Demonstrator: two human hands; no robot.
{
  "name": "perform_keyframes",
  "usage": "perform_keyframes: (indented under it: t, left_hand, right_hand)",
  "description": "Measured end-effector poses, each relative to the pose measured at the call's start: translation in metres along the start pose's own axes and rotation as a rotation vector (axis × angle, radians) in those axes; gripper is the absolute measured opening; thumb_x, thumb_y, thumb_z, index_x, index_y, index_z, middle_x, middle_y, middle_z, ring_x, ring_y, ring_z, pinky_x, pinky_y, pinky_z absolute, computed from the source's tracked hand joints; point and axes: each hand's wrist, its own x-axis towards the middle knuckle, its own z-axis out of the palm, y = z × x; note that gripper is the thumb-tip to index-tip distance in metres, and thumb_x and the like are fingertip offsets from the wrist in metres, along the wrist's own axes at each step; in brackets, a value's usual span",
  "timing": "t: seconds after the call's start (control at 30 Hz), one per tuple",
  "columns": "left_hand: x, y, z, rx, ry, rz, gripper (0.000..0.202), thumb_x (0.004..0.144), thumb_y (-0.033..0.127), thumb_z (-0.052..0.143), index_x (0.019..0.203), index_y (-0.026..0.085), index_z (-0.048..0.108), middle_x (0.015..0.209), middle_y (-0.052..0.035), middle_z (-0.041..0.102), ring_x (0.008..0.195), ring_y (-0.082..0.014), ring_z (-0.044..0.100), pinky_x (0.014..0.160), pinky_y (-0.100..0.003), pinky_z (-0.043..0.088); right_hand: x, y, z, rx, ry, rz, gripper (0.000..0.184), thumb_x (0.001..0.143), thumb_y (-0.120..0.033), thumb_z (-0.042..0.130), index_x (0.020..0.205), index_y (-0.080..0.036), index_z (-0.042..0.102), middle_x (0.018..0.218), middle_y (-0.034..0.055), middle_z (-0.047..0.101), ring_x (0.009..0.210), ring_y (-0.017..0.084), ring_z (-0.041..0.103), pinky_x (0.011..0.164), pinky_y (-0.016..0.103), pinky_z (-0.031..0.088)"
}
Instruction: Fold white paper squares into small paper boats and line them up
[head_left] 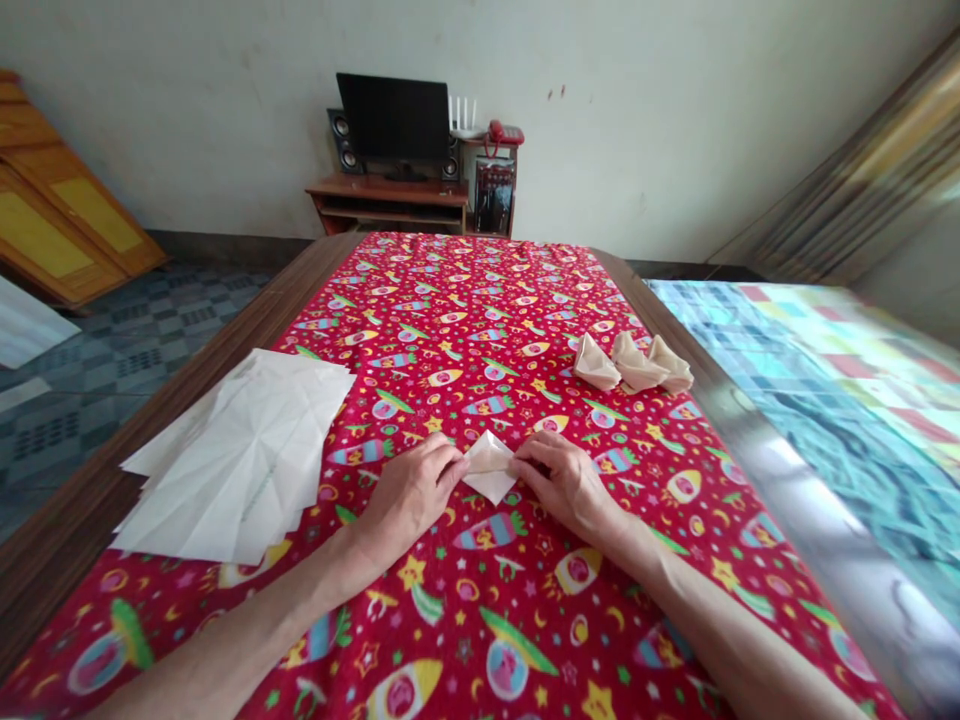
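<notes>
On the left side of the dark brown wooden counter (247, 325), an uneven stack of creased off-white paper sheets (240, 460) lies on a red cloth printed with colourful rockets (465, 330). To its right, the left hand (424, 480) has thumb and fingers pinched on the left corner of a small, off-white, diamond-shaped folded paper (490, 465), which lies on the cloth between the hands. The right hand (562, 475) pinches the opposite corner. Farther right and farther back, three cream, pointed folded-paper pieces (636, 365) sit in a row, close together.
</notes>
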Motion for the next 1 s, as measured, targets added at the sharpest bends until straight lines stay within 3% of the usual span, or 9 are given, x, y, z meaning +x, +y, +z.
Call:
perform_keyframes:
  t: [0.13,0.27,0.43,0.67,1.0]
  left_hand:
    - [0.0,0.004,-0.002,0.104,-0.016,-0.005,0.019,0.093,0.031,0.046,0.082,0.018,0.056,0.081,-0.0012,0.057,0.072,-0.0166,0.059,0.062,-0.027,0.044]
    - [-0.002,-0.004,-0.003,-0.024,-0.05,0.067,0.011,0.09,0.03,0.054,0.09,0.019,0.054,0.09,-0.0008,0.057,0.079,-0.0157,0.059,0.068,-0.026,0.045]
    - [-0.001,-0.012,0.002,-0.069,-0.024,0.057,0.01,0.09,0.023,0.053,0.082,0.018,0.054,0.084,0.0007,0.056,0.076,-0.0136,0.058,0.068,-0.024,0.044]
    - [0.004,-0.004,0.0,0.205,-0.05,0.012,0.014,0.091,0.03,0.051,0.082,0.021,0.055,0.081,0.0018,0.057,0.068,-0.0158,0.06,0.056,-0.027,0.037]
    - [0.008,0.006,-0.003,0.357,-0.01,-0.007,0.025,0.093,0.038,0.047,0.076,0.021,0.053,0.076,0.0008,0.057,0.065,-0.017,0.058,0.057,-0.03,0.035]
  right_hand:
    - [-0.002,-0.003,0.0,-0.094,0.03,0.015,0.016,0.091,-0.028,0.053,0.08,-0.02,0.061,0.077,0.0025,0.058,0.072,0.014,0.054,0.064,0.025,0.041]
    - [-0.002,-0.004,0.001,-0.145,0.019,0.018,0.018,0.092,-0.028,0.05,0.08,-0.019,0.059,0.077,0.003,0.057,0.072,0.015,0.053,0.064,0.025,0.04]
    - [-0.002,-0.003,0.002,-0.148,0.006,0.005,0.02,0.094,-0.028,0.047,0.079,-0.019,0.058,0.077,0.0033,0.056,0.072,0.015,0.052,0.066,0.026,0.041]
    - [-0.002,-0.005,0.003,-0.2,-0.007,0.01,0.018,0.093,-0.025,0.047,0.078,-0.02,0.056,0.078,0.0032,0.055,0.075,0.016,0.052,0.069,0.027,0.041]
    - [-0.001,-0.009,0.002,-0.336,0.001,-0.044,0.02,0.094,-0.024,0.043,0.076,-0.019,0.051,0.077,0.0041,0.054,0.078,0.016,0.052,0.076,0.028,0.042]
